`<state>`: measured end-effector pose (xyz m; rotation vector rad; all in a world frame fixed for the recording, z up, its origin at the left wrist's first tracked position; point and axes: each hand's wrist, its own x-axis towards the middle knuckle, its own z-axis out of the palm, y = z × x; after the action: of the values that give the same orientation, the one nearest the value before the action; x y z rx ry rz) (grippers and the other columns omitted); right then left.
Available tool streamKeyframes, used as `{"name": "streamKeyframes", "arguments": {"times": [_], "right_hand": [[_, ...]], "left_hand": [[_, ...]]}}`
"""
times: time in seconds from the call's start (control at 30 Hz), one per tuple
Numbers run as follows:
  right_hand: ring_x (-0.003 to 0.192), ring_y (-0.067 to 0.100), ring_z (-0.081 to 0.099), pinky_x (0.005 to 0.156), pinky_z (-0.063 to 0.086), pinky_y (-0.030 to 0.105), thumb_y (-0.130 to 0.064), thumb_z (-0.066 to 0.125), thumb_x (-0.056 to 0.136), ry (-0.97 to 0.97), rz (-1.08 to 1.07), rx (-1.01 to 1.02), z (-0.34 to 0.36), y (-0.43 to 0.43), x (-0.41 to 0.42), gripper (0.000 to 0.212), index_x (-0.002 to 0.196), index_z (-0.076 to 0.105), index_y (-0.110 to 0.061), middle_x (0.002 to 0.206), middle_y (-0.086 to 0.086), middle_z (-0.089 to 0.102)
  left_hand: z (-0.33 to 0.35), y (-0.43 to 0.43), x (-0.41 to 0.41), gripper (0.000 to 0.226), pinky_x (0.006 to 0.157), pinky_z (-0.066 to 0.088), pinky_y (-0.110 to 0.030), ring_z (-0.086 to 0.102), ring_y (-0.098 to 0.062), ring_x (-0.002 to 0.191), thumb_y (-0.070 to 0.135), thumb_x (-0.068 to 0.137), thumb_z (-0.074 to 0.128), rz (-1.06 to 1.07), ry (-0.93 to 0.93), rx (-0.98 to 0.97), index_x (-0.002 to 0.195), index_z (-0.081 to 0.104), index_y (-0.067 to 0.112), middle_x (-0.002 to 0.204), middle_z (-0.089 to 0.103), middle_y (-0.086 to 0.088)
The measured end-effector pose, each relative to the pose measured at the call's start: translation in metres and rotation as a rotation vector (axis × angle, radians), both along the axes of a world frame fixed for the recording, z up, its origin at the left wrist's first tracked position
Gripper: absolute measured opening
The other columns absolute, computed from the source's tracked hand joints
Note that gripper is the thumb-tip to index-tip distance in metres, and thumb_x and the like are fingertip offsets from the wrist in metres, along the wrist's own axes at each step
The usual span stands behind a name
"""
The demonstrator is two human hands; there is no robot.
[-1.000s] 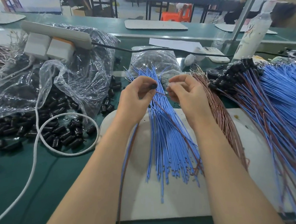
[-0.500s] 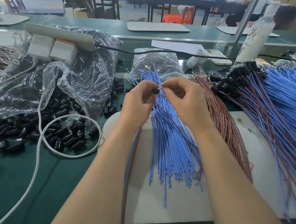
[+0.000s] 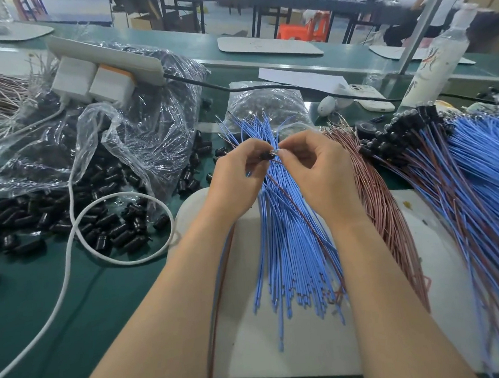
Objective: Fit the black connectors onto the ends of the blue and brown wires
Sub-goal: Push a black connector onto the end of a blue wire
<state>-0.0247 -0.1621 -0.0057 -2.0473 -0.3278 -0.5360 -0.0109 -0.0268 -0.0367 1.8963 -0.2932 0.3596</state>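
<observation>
Head view shows the fitting step itself under way: the left hand (image 3: 236, 178) pinches a small black cylindrical plastic connector (image 3: 266, 156) between thumb and curled fingertips, and the right hand (image 3: 314, 170), fingers curled in, pinches the end of a thin brown wire (image 3: 301, 213) right at the connector's mouth, where a glint of bare metal shows. Both hands are raised just above the fanned bundle of loose blue wires (image 3: 290, 250) lying on the white board (image 3: 281, 350); whether a blue wire is held in the same pinch is too small to tell. The wire tip looks only partly entered, so the next move probably calls for a straight, steady push along the connector's axis while the left fingers keep it from turning, since a tilted tip could bend or miss the opening. Unfitted stock remains plentiful: the bundle of bare brown wires (image 3: 384, 215) lies just right of the blue ones, and the heap of loose black connectors (image 3: 104, 224) spills from a crumpled clear plastic bag (image 3: 139, 131) on the green table (image 3: 30, 304). Finished wires capped in black (image 3: 408, 138) lie piled at the far right.
</observation>
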Motion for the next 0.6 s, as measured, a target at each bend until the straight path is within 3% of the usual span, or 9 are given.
{"name": "streamKeyframes", "arguments": {"times": [0.3, 0.47, 0.6], "right_hand": [[0.074, 0.004, 0.065, 0.073, 0.051, 0.013, -0.007, 0.066, 0.086, 0.011, -0.033, -0.080, -0.005, -0.003, 0.003, 0.010, 0.090, 0.073, -0.012, 0.077, -0.005, 0.069], [0.077, 0.005, 0.066, 0.079, 0.052, 0.018, -0.007, 0.068, 0.085, 0.095, -0.023, 0.058, -0.005, -0.010, 0.009, 0.010, 0.091, 0.073, -0.014, 0.080, -0.006, 0.070], [0.077, 0.004, 0.067, 0.079, 0.053, 0.019, -0.008, 0.068, 0.085, 0.161, -0.017, 0.138, -0.008, -0.013, 0.012, 0.010, 0.093, 0.073, -0.012, 0.082, -0.004, 0.071]], "left_hand": [[0.004, -0.001, -0.004, 0.023, 0.081, 0.043, -0.007, 0.058, -0.002, 0.085, 0.003, 0.090, 0.059, 0.007, -0.069, 0.178, 0.107, 0.068, 0.016, 0.091, 0.066, 0.010], [0.004, 0.000, -0.003, 0.020, 0.077, 0.034, -0.004, 0.049, -0.008, 0.093, 0.016, 0.091, 0.062, 0.055, -0.071, 0.242, 0.108, 0.068, 0.023, 0.085, 0.060, 0.021], [0.003, 0.002, -0.002, 0.012, 0.071, 0.037, -0.007, 0.055, 0.007, 0.076, 0.023, 0.090, 0.063, 0.021, 0.002, 0.209, 0.101, 0.068, 0.024, 0.074, 0.063, 0.019]]}}
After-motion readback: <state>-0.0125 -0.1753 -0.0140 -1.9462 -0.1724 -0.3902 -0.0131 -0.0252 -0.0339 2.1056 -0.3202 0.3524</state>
